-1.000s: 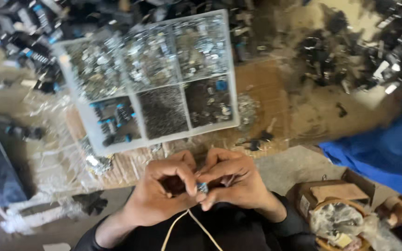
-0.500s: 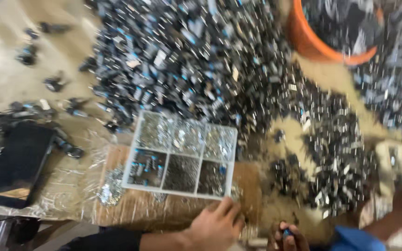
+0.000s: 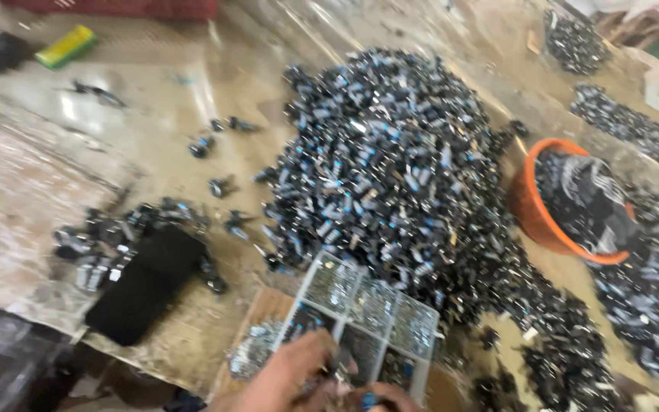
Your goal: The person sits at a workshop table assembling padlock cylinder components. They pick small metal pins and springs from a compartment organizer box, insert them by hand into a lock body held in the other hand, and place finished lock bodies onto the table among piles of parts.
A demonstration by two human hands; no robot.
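Since 0.5 s ago the view has tipped upward, so both hands have slid to the bottom edge and the big pile of small black-and-blue parts (image 3: 390, 168) now fills the centre, with the orange tub (image 3: 532, 210) moved from 1 o'clock to 3 o'clock.

Working so close to the clear compartment tray (image 3: 360, 320), the hands would do best to stay low over its near cells, so that a dropped piece lands inside and not on the cluttered table (image 3: 192, 99). A firm fingertip pinch and small motions suit parts this tiny.

At 6 o'clock the left hand (image 3: 287, 374) lies across the tray's near corner, knuckles up, fingers curled and pressed together around something small; motion blur keeps me from telling just what. The right hand (image 3: 390, 398) shows only as a sliver at the bottom edge, its fingertips closed on a small blue-tipped part (image 3: 368, 397), touching the left hand's fingers. That part sits at the tray's near rim, directly between the 2 hands.

A flat black slab (image 3: 146, 282) rests at 8 o'clock, ringed by loose parts (image 3: 108, 236), and a yellow-green bar (image 3: 66, 46) lies at 11 o'clock.
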